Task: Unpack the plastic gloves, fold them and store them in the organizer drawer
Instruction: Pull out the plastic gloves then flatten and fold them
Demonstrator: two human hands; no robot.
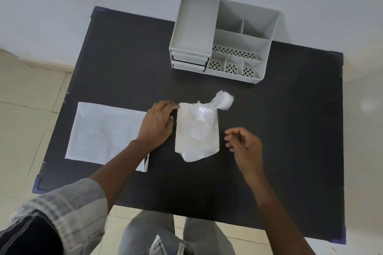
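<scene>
A translucent white plastic glove [196,132], partly folded into a rough rectangle, lies on the black table [290,130] in the middle; a crumpled bit of it sticks out at the top right. My left hand [157,124] rests palm down at the glove's left edge, fingertips touching its top-left corner. My right hand [244,145] hovers just right of the glove, fingers loosely curled, holding nothing. The grey organizer [219,37] stands at the table's far side, with two closed drawers [188,61] at its lower left.
A flat white packet [103,132] lies on the table's left part, partly under my left forearm. The organizer has open compartments on top, several with perforated bottoms. Tiled floor surrounds the table; my legs are at its near edge.
</scene>
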